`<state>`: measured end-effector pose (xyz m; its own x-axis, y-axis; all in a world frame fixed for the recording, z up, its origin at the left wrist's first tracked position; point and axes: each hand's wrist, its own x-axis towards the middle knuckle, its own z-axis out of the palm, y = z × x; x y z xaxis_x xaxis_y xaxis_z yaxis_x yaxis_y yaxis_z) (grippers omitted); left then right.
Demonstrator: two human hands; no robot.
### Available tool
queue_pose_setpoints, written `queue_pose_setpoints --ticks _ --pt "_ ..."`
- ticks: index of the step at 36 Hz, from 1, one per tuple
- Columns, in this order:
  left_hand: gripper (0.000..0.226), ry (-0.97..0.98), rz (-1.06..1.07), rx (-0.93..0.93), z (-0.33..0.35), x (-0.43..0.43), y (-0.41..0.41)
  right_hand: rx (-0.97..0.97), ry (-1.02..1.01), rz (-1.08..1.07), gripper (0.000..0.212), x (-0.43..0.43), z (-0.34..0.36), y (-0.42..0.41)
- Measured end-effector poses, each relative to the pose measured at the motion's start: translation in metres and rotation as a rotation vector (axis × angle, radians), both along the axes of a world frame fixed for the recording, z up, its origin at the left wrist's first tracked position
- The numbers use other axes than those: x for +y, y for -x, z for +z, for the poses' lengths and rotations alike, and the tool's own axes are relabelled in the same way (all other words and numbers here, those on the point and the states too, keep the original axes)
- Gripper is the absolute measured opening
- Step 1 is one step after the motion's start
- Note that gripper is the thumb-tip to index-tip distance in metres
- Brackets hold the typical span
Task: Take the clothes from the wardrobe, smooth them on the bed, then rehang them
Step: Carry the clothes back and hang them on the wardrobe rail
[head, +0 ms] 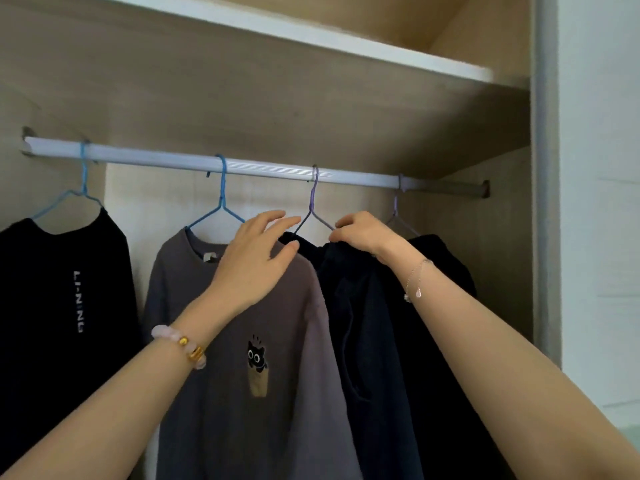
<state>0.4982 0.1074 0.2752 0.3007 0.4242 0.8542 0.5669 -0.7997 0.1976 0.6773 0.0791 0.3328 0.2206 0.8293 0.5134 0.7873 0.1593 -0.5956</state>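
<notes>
Several garments hang from a white rail (173, 160) inside a wooden wardrobe. A dark navy garment (370, 327) hangs on a purple hanger (314, 206) at the middle. My right hand (363, 233) pinches its top edge at the hanger's right shoulder. My left hand (256, 258) reaches with straight, spread fingers to the garment's left shoulder, its fingertips touching the cloth. Left of it hangs a grey sweatshirt (239, 358) with a cat print on a blue hanger (221, 202). A black garment (446, 306) hangs at the right on another purple hanger (398, 216).
A black top with white lettering (62, 299) hangs at the far left on a blue hanger (81, 188). A white-edged shelf (311, 39) runs above the rail. The wardrobe's side panel (545, 202) and a white wall (602, 202) stand at the right.
</notes>
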Motion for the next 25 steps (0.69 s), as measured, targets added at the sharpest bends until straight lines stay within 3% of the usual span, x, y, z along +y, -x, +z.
queue_pose_setpoints --ticks 6,9,13,19,25 --pt "0.037 0.049 0.134 0.207 0.008 0.03 -0.013 -0.037 0.166 -0.004 0.039 0.026 0.004 0.006" --pt "0.037 0.109 0.155 0.272 0.001 0.042 -0.011 0.007 0.1 -0.011 0.035 0.036 -0.002 0.004" --pt "0.033 0.015 0.17 0.305 -0.01 0.048 -0.007 0.054 0.022 -0.026 0.03 0.042 -0.01 -0.001" --pt "0.057 -0.085 0.199 0.176 -0.02 0.046 0.001 0.022 -0.009 -0.091 0.033 0.043 -0.01 -0.005" --pt "0.021 -0.048 0.185 -0.022 -0.023 0.046 0.004 -0.025 -0.088 -0.184 0.027 0.041 -0.002 -0.007"
